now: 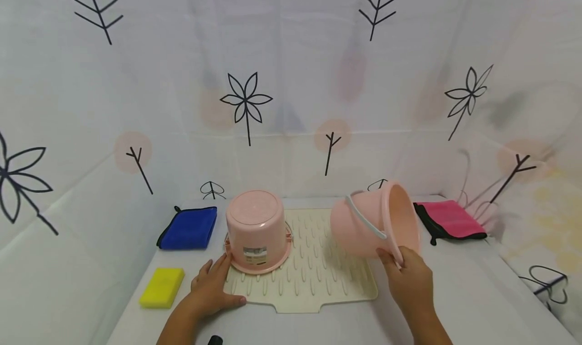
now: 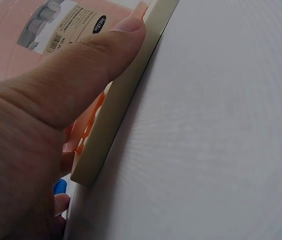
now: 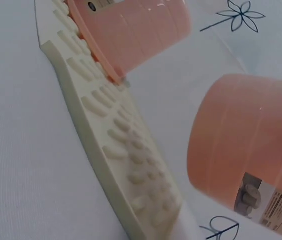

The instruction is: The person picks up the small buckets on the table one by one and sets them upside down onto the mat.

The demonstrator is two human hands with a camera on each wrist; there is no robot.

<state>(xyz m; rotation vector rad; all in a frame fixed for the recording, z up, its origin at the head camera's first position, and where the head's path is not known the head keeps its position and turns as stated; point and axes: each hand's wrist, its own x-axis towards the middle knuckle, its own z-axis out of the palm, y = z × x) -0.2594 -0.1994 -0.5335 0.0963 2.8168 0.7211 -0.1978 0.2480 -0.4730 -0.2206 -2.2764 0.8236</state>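
Observation:
A pink bucket (image 1: 255, 229) stands upside down on the left part of a cream ridged draining board (image 1: 309, 289). My left hand (image 1: 212, 290) rests at the board's near left corner, fingers extended along the bucket's rim. In the left wrist view its thumb (image 2: 101, 55) lies across the board's edge beside the labelled bucket. My right hand (image 1: 411, 279) pinches the rim of a second pink bucket (image 1: 356, 229), thumb and fingers on either side of it. This bucket is tilted on its side, mouth to the right, over the board's right part, its pale handle (image 1: 366, 217) hanging across its side.
A folded blue cloth (image 1: 188, 229) and a yellow sponge (image 1: 161, 287) lie to the left on the white table (image 1: 336, 330). A pink cloth with black edging (image 1: 452, 218) lies at the back right. A small black object (image 1: 215, 340) shows at the near edge. Patterned curtain (image 1: 291, 82) hangs behind.

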